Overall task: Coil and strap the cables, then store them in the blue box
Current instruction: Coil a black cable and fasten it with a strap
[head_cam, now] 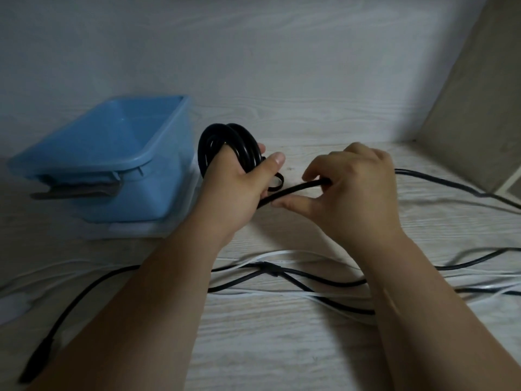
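My left hand (239, 182) grips a coil of black cable (225, 142), held upright just right of the blue box (93, 162). A straight run of the same black cable (293, 189) leads from the coil to my right hand (352, 190), which pinches it between thumb and fingers. Beyond my right hand that cable trails away (451, 183) across the table to the right edge. The blue box stands open at the left; nothing shows inside it.
Loose black cables (315, 279) and white cables (270, 255) lie tangled on the pale wood table under my forearms. A black plug end (36, 359) lies at the lower left. A wall stands behind, and a beige panel (473, 117) closes the right side.
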